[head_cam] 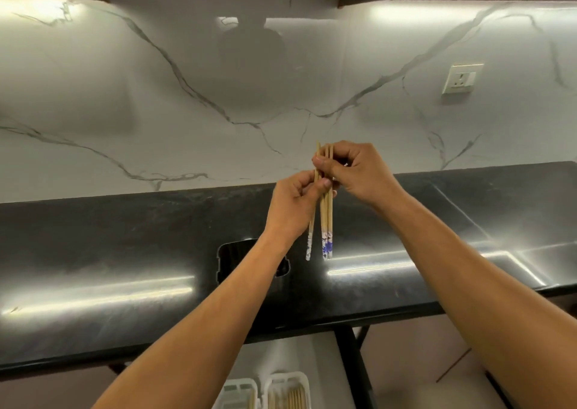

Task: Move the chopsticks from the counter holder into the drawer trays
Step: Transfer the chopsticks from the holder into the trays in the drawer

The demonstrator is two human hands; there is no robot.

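I see the left hand (293,204) and right hand (356,171) both pinching the thin wooden chopsticks with blue-white ends (326,215) above the black stone counter (125,236), and one stick, seemingly looser, may slip before reaching the white plastic drawer trays (285,390).

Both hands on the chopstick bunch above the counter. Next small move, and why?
Probably lower the chopsticks toward the white trays at the bottom edge. The left hand and right hand both grip the bunch upright above the black counter, one stick splayed off to the left. The right tray already holds sticks, so squaring the bunch on the way down seems sensible.
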